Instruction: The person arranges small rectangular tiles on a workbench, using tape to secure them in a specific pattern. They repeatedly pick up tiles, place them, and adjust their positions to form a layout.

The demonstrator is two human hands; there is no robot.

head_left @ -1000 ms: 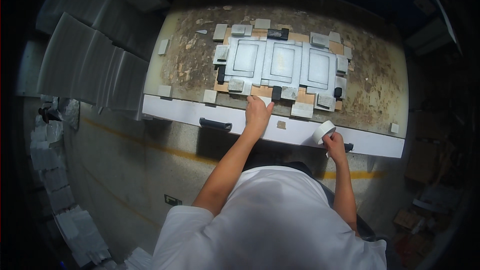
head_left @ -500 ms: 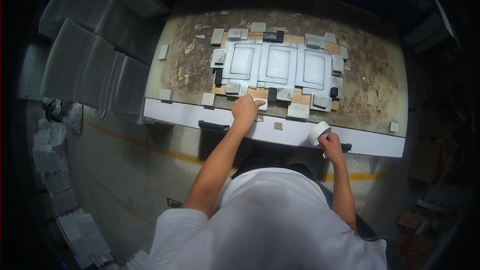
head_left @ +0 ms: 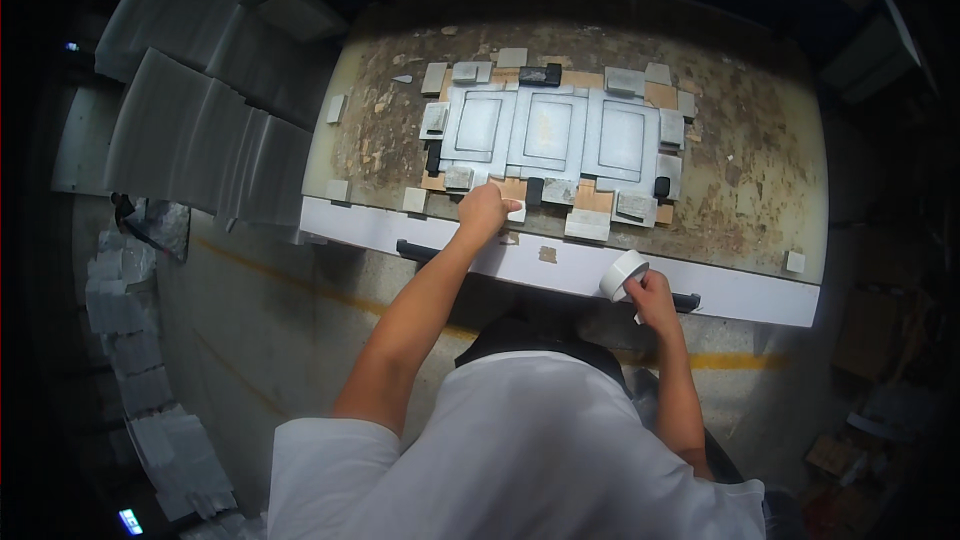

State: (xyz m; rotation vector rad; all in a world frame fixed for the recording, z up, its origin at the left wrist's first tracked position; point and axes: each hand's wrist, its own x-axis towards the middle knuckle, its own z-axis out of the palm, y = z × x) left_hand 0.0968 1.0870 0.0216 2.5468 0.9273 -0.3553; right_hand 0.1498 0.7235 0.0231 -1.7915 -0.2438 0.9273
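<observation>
At the table's near edge my left hand [head_left: 482,212] is closed, its thumb stretched to the right over a small whitish block [head_left: 516,211]. What its curled fingers hold, if anything, is hidden. My right hand [head_left: 654,300] grips a roll of white tape [head_left: 625,276] in front of the white table front, with a short loose end hanging below the fingers. Beyond the left hand lies a pale grey-white panel [head_left: 546,135] with three framed rectangles. Small grey block stacks [head_left: 458,178], black blocks [head_left: 540,74] and tan board pieces [head_left: 596,197] surround the panel.
The worn, stained tabletop [head_left: 750,170] has a white front edge [head_left: 740,301] with black handles [head_left: 416,251]. Tall stacks of grey-white sheets [head_left: 190,130] stand at the left. Piles of pale pieces [head_left: 180,465] lie on the floor; cardboard boxes [head_left: 835,456] sit at the right.
The whole view has shifted slightly. My left hand stays at the same block, and the tape roll in my right hand has tilted a little.
</observation>
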